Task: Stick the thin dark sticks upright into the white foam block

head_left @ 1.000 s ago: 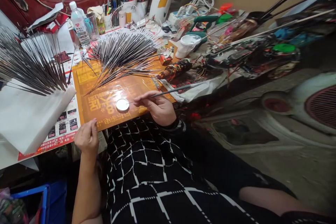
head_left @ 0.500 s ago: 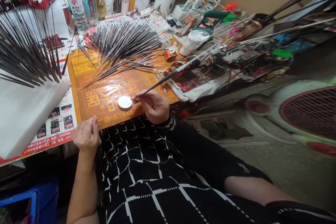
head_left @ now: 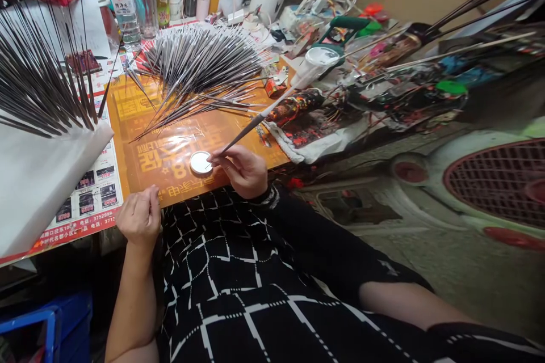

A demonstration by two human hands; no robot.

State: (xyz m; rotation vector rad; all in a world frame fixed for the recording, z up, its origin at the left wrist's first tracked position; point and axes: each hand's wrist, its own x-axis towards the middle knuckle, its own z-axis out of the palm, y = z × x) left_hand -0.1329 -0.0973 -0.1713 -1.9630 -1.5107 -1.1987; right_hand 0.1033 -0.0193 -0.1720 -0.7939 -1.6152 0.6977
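My right hand (head_left: pixel 246 173) pinches a long slender tapered stick (head_left: pixel 254 121), dark at the low end and paler toward the top, which slants up to the right. Its thin lower tip reaches over a small round white dish (head_left: pixel 200 163) on the orange sheet (head_left: pixel 128 153). At the table's front edge my left hand (head_left: pixel 139 214) is closed, fingers curled inward; what they hold, if anything, is hidden. Beyond the dish lies a thick pile of grey tapered sticks (head_left: pixel 204 62). Several dark sticks (head_left: pixel 46 79) stand in a white foam block (head_left: pixel 51 187) on the left.
A water bottle (head_left: pixel 122 3), a drinking glass (head_left: pixel 147 8) and pen holders stand at the back. To the right are a white cup (head_left: pixel 319 59), a paint-stained cloth (head_left: pixel 304 150) and clutter. A blue crate (head_left: pixel 72 323) sits below left; a fan-like grille (head_left: pixel 498 181) is on the right.
The view has shifted slightly. The held stick tilts a little more upright, and my right hand is slightly lower on the stick's tip side. My left hand stays closed in place.
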